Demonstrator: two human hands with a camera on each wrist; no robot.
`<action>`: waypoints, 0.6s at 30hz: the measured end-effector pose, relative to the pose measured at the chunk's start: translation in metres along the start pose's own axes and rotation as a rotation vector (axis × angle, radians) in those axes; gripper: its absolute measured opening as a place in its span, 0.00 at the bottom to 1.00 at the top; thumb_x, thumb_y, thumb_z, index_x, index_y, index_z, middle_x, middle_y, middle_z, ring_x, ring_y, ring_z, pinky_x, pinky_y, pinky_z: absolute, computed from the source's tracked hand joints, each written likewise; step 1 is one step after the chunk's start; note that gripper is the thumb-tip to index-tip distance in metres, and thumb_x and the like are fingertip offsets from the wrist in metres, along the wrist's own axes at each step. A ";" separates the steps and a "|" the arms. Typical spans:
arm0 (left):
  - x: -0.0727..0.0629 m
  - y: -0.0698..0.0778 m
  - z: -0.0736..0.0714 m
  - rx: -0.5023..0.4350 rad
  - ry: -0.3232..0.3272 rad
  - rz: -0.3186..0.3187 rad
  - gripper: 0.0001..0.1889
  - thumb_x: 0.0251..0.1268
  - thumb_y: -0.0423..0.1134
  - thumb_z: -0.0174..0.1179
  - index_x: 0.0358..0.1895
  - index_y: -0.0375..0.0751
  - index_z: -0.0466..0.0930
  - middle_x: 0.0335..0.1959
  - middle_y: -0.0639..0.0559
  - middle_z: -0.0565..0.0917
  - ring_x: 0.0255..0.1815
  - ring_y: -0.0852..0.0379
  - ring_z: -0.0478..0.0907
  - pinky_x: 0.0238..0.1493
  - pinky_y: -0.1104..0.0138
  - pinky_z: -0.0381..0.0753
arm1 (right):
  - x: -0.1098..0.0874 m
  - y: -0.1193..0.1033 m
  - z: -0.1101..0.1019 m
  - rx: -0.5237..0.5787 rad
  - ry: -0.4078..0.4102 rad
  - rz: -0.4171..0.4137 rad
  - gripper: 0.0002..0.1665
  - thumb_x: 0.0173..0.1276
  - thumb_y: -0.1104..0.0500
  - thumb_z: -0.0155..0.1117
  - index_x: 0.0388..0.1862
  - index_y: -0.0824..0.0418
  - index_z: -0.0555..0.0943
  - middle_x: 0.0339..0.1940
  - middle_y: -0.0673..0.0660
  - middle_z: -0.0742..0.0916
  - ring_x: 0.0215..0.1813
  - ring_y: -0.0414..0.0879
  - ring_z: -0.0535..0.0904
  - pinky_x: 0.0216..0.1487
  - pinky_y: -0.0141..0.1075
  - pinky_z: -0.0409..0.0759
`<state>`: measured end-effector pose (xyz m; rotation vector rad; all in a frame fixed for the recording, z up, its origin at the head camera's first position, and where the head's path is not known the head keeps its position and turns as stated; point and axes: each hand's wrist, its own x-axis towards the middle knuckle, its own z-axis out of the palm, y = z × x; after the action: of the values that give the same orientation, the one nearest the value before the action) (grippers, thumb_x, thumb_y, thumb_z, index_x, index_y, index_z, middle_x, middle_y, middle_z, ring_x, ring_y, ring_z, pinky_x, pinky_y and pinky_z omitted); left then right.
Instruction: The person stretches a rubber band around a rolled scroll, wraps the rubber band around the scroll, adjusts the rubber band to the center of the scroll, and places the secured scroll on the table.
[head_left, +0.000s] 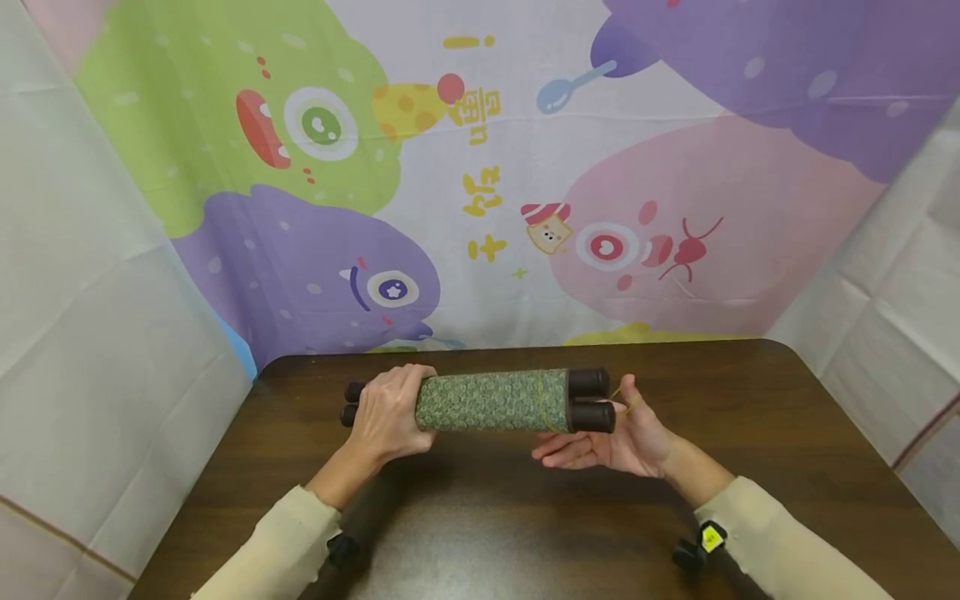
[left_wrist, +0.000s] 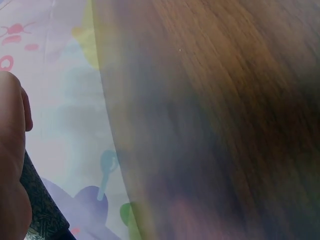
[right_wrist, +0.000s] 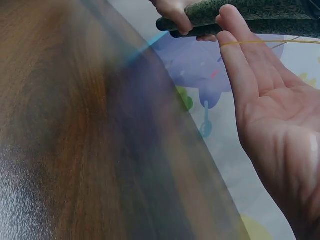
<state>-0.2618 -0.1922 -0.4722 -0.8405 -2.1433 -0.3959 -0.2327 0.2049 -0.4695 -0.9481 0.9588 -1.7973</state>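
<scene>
A rolled scroll [head_left: 491, 402], covered in green patterned fabric with dark rod ends, is held level above the table. My left hand [head_left: 393, 412] grips it near its left end. A thin yellow cord [right_wrist: 280, 42] runs around the scroll's right part and stretches out to my right hand [head_left: 626, 437]. That hand is beside the right rod ends, palm turned up, fingers extended and spread, with the cord passing over its fingers. In the left wrist view only part of the left hand [left_wrist: 12, 165] and a dark green piece of the scroll [left_wrist: 45, 215] show.
The brown wooden table [head_left: 480, 525] lies beneath both hands. A cloth printed with cartoon monsters [head_left: 510, 167] hangs behind its far edge, and pale panels [head_left: 82, 333] stand at both sides. Dark wrist devices [head_left: 690, 554] sit on the sleeves.
</scene>
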 end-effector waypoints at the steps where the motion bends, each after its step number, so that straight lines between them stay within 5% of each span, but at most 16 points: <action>1: -0.001 -0.001 0.001 0.007 -0.001 0.009 0.37 0.25 0.45 0.79 0.52 0.42 0.83 0.37 0.48 0.90 0.31 0.47 0.85 0.32 0.53 0.84 | 0.000 0.000 0.000 0.005 -0.001 -0.001 0.68 0.76 0.10 0.37 0.83 0.66 0.73 0.78 0.63 0.87 0.79 0.52 0.86 0.86 0.48 0.77; 8: -0.009 -0.019 0.013 0.038 -0.018 0.038 0.39 0.25 0.50 0.77 0.54 0.45 0.83 0.39 0.49 0.89 0.37 0.44 0.88 0.40 0.50 0.88 | -0.003 0.001 -0.002 0.070 0.015 0.022 0.59 0.76 0.11 0.37 0.84 0.53 0.69 0.77 0.65 0.87 0.79 0.55 0.86 0.85 0.48 0.79; 18: -0.006 -0.023 0.009 0.054 0.013 0.105 0.39 0.22 0.48 0.75 0.53 0.43 0.83 0.40 0.48 0.89 0.40 0.44 0.88 0.45 0.49 0.89 | -0.003 0.001 -0.005 0.100 -0.002 0.054 0.59 0.75 0.12 0.43 0.85 0.53 0.67 0.77 0.67 0.86 0.81 0.59 0.83 0.86 0.50 0.77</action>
<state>-0.2793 -0.2067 -0.4829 -0.9126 -2.0786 -0.2879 -0.2358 0.2085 -0.4732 -0.8542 0.8770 -1.7809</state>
